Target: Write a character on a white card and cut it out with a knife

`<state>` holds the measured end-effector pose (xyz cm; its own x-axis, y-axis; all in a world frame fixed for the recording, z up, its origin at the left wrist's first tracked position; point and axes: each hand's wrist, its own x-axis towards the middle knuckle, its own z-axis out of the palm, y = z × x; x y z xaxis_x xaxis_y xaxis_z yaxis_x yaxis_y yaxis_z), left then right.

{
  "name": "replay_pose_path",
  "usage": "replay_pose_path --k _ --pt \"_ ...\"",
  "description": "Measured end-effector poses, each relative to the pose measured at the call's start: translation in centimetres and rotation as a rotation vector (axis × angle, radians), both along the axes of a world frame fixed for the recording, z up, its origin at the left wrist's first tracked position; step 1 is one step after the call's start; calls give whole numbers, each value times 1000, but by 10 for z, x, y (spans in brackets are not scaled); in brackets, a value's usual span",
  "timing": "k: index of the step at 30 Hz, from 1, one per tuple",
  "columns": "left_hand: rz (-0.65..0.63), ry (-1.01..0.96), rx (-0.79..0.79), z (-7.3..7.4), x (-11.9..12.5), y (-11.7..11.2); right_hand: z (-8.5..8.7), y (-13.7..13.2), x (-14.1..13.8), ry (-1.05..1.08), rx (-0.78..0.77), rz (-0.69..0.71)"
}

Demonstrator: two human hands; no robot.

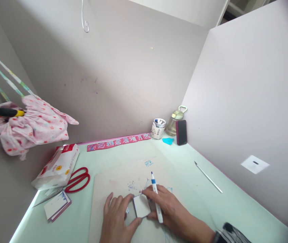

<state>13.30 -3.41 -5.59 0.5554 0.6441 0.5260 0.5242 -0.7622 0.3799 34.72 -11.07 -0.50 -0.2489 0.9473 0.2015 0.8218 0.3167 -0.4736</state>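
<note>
A small white square card [141, 206] with blue-edged sides sits between my hands over a pale board [103, 189]. My left hand [118, 216] grips its left side between thumb and index finger. A small white and blue piece [127, 210], which I cannot make out, shows by that hand's fingers. My right hand [170, 206] pinches the card's right side and also holds an uncapped blue marker [156, 199], its tip pointing away from me. Blue scribbles [149, 163] and ink specks mark the board.
Red scissors [78, 180] and a stack of cards [57, 206] lie left, by a plastic packet [57, 165]. Lettered pink cards [118, 142] line the back. A jar [158, 129], bottle [175, 122], phone [181, 132] and blue scrap [168, 141] stand back right; a thin brush [208, 177] lies right.
</note>
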Motion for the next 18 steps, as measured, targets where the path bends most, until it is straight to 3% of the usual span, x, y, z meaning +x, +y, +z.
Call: replay_pose_path --k 18 --pt "-2 1 -18 3 1 -1 1 0 0 4 10 3"
